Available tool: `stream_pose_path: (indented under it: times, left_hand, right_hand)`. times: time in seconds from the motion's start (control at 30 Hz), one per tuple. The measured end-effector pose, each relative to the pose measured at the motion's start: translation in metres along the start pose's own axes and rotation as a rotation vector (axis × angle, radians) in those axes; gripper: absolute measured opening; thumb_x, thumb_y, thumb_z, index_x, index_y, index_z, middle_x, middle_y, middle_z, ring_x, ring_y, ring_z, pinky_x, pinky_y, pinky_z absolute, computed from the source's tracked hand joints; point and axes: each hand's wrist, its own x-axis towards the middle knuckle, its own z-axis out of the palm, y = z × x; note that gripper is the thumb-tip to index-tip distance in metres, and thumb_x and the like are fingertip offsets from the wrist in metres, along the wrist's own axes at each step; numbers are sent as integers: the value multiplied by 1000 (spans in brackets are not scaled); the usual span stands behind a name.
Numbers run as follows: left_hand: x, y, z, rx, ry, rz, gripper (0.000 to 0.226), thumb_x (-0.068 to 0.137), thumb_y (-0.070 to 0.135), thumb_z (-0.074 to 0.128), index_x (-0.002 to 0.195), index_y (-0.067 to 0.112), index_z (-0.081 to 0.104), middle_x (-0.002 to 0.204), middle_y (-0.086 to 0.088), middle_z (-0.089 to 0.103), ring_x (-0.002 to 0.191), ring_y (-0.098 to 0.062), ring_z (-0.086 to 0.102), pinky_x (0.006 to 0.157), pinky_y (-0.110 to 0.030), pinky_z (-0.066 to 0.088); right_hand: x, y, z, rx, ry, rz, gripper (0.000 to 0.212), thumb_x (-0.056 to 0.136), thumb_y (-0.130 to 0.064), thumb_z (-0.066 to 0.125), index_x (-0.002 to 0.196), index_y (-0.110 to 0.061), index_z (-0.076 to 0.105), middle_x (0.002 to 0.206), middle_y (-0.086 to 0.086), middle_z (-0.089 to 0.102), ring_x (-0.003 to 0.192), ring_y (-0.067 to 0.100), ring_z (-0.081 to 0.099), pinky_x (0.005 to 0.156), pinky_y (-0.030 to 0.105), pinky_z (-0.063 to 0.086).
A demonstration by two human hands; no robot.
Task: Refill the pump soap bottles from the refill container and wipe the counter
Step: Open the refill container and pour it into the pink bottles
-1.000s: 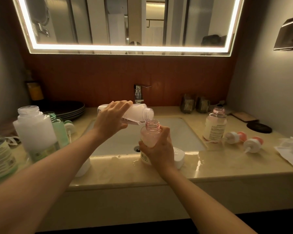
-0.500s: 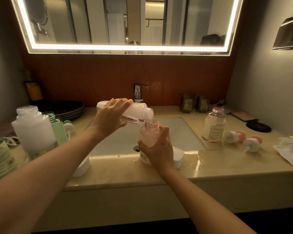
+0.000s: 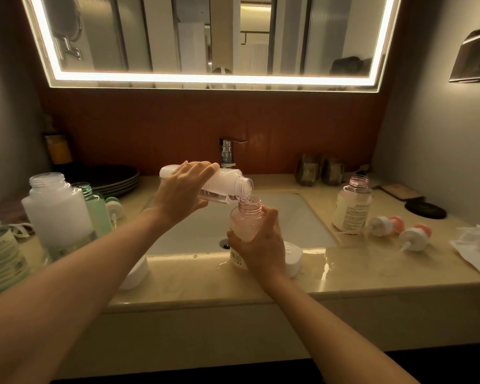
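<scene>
My left hand [image 3: 181, 193] still grips the tilted refill [image 3: 227, 182], and my right hand [image 3: 263, 245] clasps the pink bottle [image 3: 244, 220]. Little has shifted; I judge the pour continues.

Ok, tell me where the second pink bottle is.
In the head view, the second pink bottle stands open on the counter to the right of the sink, with a loose pump top lying just right of it.
</scene>
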Motion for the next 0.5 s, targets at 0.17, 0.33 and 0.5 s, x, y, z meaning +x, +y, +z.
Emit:
stream_pose_path:
  times: [0.17, 0.33, 0.5]
  left_hand:
    - [1, -1, 0, -7, -7, 10, 87, 49, 13, 90, 121, 12, 42, 114, -15, 62, 100, -35, 62, 82, -55, 49]
    - [0, -1, 0, -9, -4, 9, 85, 48, 12, 90, 120, 10, 45, 113, -15, 63, 99, -35, 63, 82, -54, 49]
    - [1, -1, -1, 0, 7, 21, 85, 47, 12, 91, 119, 10, 45, 111, -16, 63, 98, -35, 63, 80, -55, 49]
  right_hand:
    - [0, 0, 0, 2, -2, 1, 77, 69, -42, 76, 113, -32, 14, 127, 6, 45, 107, 19, 51, 82, 28, 50]
    - [0, 1, 0, 8, 3, -4, 77, 69, -42, 76, 113, -32, 14, 126, 6, 46, 106, 20, 51, 81, 28, 49]
    - [0, 0, 0, 11, 3, -3, 76, 69, -42, 77, 112, -32, 14, 125, 6, 46, 106, 20, 51, 81, 29, 50]
